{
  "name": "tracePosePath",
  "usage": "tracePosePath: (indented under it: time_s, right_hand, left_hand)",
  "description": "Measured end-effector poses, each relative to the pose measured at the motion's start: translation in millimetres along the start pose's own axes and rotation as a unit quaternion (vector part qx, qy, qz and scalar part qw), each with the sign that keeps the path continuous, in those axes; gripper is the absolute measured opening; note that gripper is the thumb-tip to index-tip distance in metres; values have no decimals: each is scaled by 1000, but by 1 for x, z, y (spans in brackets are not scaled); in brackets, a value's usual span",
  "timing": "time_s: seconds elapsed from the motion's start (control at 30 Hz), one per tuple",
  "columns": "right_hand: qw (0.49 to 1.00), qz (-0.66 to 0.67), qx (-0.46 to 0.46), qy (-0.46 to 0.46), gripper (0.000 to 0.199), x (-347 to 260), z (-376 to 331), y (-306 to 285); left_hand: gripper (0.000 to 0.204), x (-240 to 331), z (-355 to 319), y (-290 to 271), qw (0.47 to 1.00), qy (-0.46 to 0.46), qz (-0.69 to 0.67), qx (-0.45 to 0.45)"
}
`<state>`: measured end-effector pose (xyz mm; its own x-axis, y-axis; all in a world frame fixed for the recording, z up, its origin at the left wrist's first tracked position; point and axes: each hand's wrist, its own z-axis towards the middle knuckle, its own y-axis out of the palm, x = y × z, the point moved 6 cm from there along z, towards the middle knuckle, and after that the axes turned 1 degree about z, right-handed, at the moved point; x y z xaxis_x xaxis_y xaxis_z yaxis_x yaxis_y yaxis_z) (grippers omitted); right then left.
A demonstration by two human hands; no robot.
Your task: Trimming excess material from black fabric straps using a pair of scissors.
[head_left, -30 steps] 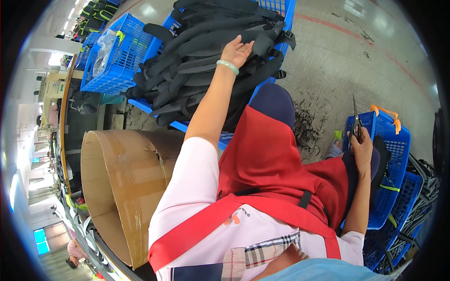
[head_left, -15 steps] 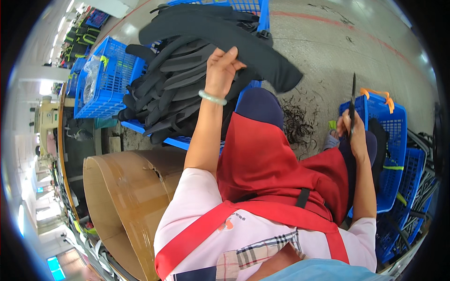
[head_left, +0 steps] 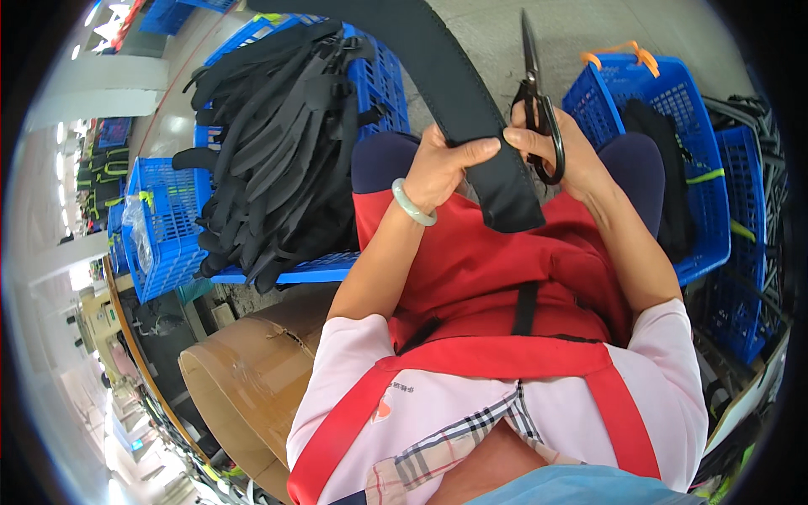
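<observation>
Grey workshop floor [head_left: 491, 38] showed at twelve o'clock. Long black padded-fabric strap [head_left: 454, 84] lay toward twelve; left hand [head_left: 439, 168] pinched it near its lower end, right hand [head_left: 578, 156] held black-handled metal scissors [head_left: 530, 80], thumb at strap's edge. Judged light, soft, pliable; best gripped across its width.

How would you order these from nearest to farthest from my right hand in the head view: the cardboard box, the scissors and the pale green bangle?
1. Scissors, held in the right hand.
2. Pale green bangle, to that hand's left.
3. Cardboard box, at lower left.
</observation>
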<state>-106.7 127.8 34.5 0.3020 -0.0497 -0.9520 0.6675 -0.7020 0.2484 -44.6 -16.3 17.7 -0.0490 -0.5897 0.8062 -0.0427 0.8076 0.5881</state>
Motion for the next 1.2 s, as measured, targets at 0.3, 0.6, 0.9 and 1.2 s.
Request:
tracePosePath:
  time_s: [0.3,0.6,0.9,1.2]
  right_hand:
    - [995,-49,44,-71,26,2,-6,-2]
    - [973,-224,-8,45,46,19,-50,-9]
    - [943,-329,-27,38,72,19,-72,-9]
    - [940,-318,-27,122,65,30,-66,-8]
  left_hand:
    - [22,-6,7,-11,997,24,-25,73]
    - [21,-1,1,-33,999,38,-20,20]
    - [21,-1,0,-29,998,35,-51,27]
    - [22,-6,-1,-28,997,40,-50,33]
